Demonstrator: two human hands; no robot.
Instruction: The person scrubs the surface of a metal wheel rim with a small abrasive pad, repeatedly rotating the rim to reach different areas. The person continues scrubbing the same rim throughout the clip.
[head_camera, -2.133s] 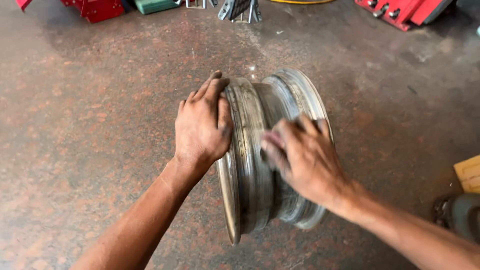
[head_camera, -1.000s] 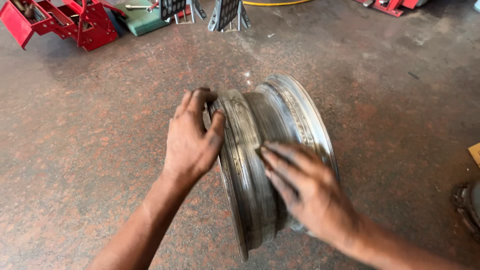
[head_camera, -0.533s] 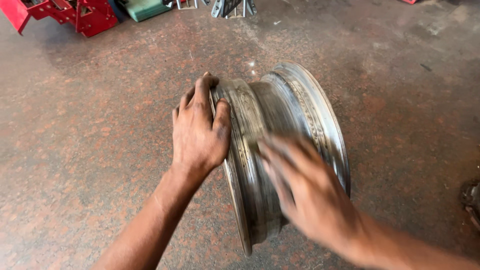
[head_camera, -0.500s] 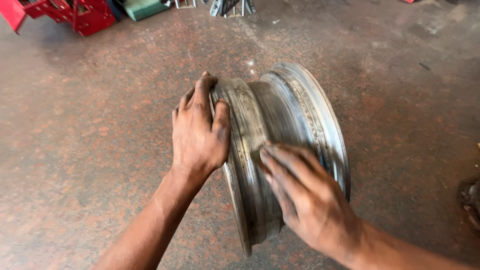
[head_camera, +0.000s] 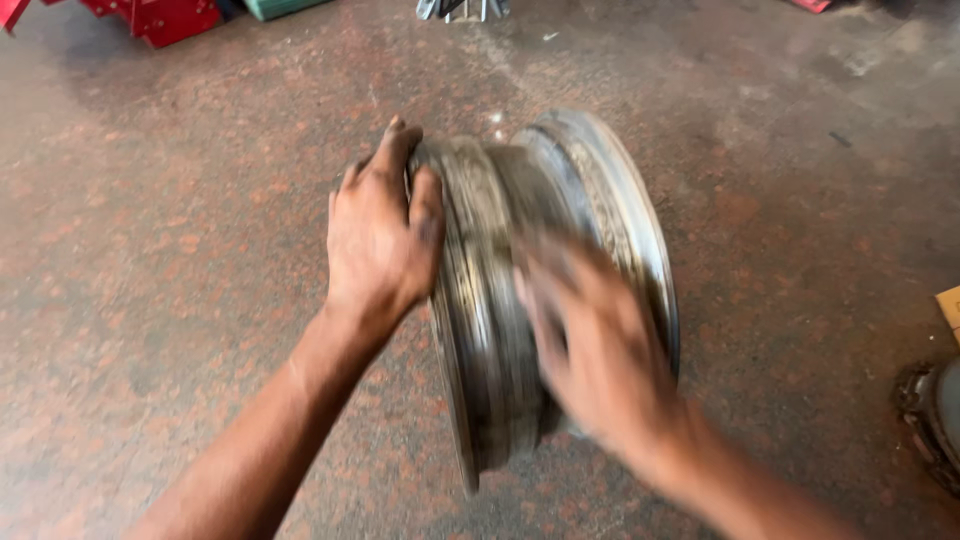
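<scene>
Since half a second ago the right hand (head_camera: 595, 360) has slid along the barrel of the wheel rim (head_camera: 560, 290) and is now smeared by motion blur, while the left hand (head_camera: 385, 235) has kept its place on the rim's left flange. The rim is a bare, dull grey metal wheel standing upright on its edge on the floor (head_camera: 180, 300), roughly in the middle of the scene, its two flanges running from near to far and its barrel facing up toward the camera. The left hand lies flat against the left flange, palm on the metal, fingers close together and curled over the top edge, thumb on the barrel side; it steadies the rim rather than closing round anything. The right hand rests on the barrel between the two flanges, at the rim's near right part, fingers stretched out and slightly spread; because of the blur I cannot tell whether it holds a cloth or any other thing under the palm, or only presses bare on the metal. Both forearms come in from the near edge. The floor is rough, reddish-brown and mottled. At the far left edge stands a piece of red metal equipment (head_camera: 160, 15), with a green object (head_camera: 285, 6) just to its right, and further right along the far edge some grey metal parts (head_camera: 462, 8). At the right edge, near, a dark round object (head_camera: 935, 410) is partly in view, well apart from the rim.
</scene>
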